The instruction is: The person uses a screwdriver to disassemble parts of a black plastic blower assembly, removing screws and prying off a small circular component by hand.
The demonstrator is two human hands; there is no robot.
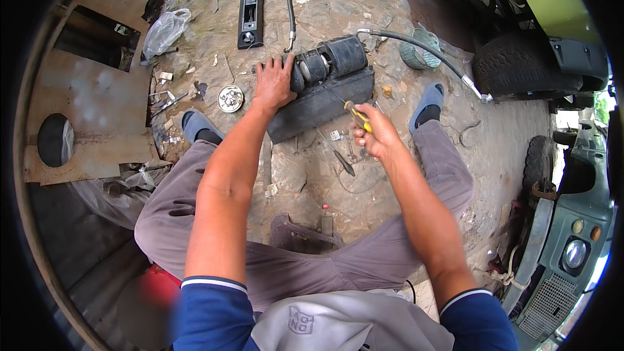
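On the ground between my feet lies a black blower unit [324, 107], a long box with rounded drum housings along its far side. My left hand [275, 83] rests on its left end, fingers spread over the housing. In my right hand [377, 133] is a screwdriver with a yellow and black handle [359, 117]. Its thin shaft points up and left to the unit's near face; whether the tip sits in a screw I cannot tell. A second, dark-handled screwdriver [344, 164] lies near the unit's front edge, beside small metal tools [351, 148].
A round tin of small parts [230, 99] stands left of the unit. Beyond are a black control panel [251, 14] and a short hose [288, 10]. A longer hose [429, 52] crosses a wire basket [419, 49] near a tire [520, 68]. Rusty sheet metal [91, 91] borders the left.
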